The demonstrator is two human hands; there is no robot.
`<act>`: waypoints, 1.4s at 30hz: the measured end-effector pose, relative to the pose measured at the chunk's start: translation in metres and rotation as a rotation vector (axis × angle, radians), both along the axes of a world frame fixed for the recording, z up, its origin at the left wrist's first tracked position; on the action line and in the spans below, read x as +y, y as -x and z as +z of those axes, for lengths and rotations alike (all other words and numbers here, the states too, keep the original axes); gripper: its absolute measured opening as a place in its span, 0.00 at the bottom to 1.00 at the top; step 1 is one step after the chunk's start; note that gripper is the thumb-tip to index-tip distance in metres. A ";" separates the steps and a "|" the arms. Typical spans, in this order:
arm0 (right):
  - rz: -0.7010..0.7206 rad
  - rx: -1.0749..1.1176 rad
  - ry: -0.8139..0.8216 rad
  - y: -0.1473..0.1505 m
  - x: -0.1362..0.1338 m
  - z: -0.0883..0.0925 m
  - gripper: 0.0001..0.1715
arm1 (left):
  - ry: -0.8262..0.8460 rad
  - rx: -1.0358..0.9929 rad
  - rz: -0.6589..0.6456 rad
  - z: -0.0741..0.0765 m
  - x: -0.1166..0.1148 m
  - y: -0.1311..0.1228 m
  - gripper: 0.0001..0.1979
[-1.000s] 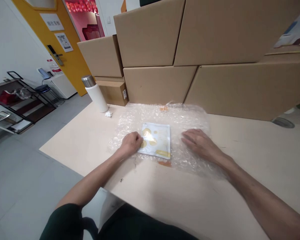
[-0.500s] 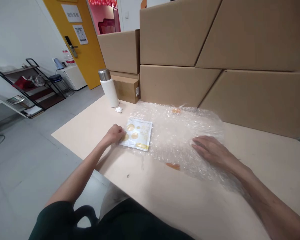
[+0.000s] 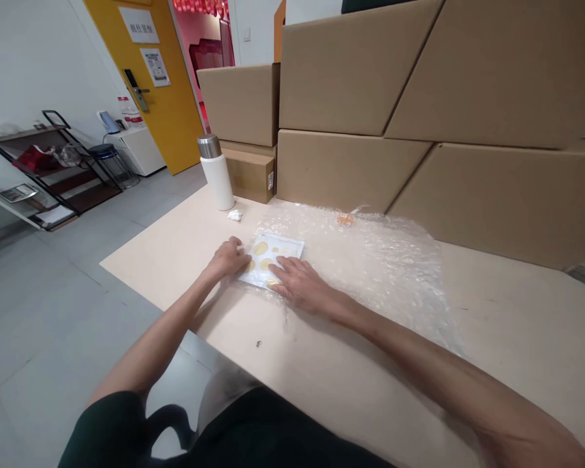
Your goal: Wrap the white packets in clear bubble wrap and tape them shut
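Note:
A flat, square white packet [image 3: 285,246] with yellow circles lies on the left end of a clear sheet of bubble wrap [image 3: 370,260]. My left hand [image 3: 228,258] is closed at the packet's left edge, its thumb over the front and its other fingers curled, partly hidden. My right hand [image 3: 299,281] rests with fingers apart on the packet's right part, covering its lower right corner. The wrap spreads out to the right, beneath my right forearm.
Large cardboard boxes [image 3: 351,169] are stacked along the table's back. A white flask [image 3: 218,182] with a steel cap stands at the back left, near a crumpled white tissue [image 3: 234,215]. The pale tabletop [image 3: 151,260] ends at the left above a grey floor.
My right hand has moved left from the middle of the bubble wrap onto the packet. My left hand stays at the packet's left edge. The view has shifted slightly.

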State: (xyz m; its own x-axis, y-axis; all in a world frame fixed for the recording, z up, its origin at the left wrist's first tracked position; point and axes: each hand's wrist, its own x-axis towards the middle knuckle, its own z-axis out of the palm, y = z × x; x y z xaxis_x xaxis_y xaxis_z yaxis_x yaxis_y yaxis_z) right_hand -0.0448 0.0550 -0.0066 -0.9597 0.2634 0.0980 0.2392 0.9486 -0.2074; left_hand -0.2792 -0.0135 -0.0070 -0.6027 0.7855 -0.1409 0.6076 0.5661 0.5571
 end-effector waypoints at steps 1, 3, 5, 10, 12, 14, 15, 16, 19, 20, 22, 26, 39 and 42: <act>-0.005 -0.018 -0.003 0.005 0.001 -0.003 0.28 | -0.013 -0.028 0.008 -0.002 -0.001 0.002 0.20; -0.006 -0.026 0.003 0.010 0.003 -0.007 0.29 | -0.042 -0.109 0.005 -0.005 -0.002 0.004 0.18; -0.006 -0.030 0.031 0.011 0.006 -0.008 0.30 | -0.078 -0.207 -0.019 -0.007 -0.003 0.003 0.15; -0.032 -0.042 0.125 0.004 0.004 -0.003 0.32 | -0.218 -0.370 -0.101 0.007 -0.009 -0.012 0.19; -0.051 -0.028 0.168 0.000 0.002 -0.001 0.33 | -0.274 -0.430 -0.155 0.020 -0.015 -0.024 0.23; -0.073 0.006 0.226 -0.006 0.000 0.000 0.34 | -0.326 -0.522 -0.208 0.036 -0.020 -0.038 0.27; -0.086 0.038 0.266 -0.010 0.000 0.001 0.35 | -0.340 -0.546 -0.222 0.044 -0.022 -0.046 0.29; -0.093 0.083 0.317 -0.015 0.000 0.002 0.36 | -0.346 -0.563 -0.241 0.052 -0.024 -0.053 0.31; -0.063 0.257 0.556 -0.038 0.004 0.005 0.37 | -0.327 -0.564 -0.338 0.068 -0.023 -0.074 0.33; -0.055 0.304 0.668 -0.046 0.006 0.006 0.38 | -0.318 -0.558 -0.386 0.071 -0.021 -0.081 0.33; -0.066 0.357 0.916 -0.064 0.010 0.007 0.38 | -0.317 -0.539 -0.495 0.073 -0.013 -0.097 0.32; -0.217 0.407 1.341 -0.093 0.013 0.002 0.25 | -0.310 -0.414 -0.733 0.061 0.009 -0.131 0.28; -0.496 0.410 0.452 -0.135 0.035 0.010 0.15 | -0.089 0.234 -0.953 0.010 0.028 -0.175 0.24; -0.411 0.357 0.432 -0.117 0.038 0.002 0.16 | -0.099 0.198 -0.963 0.011 0.026 -0.171 0.21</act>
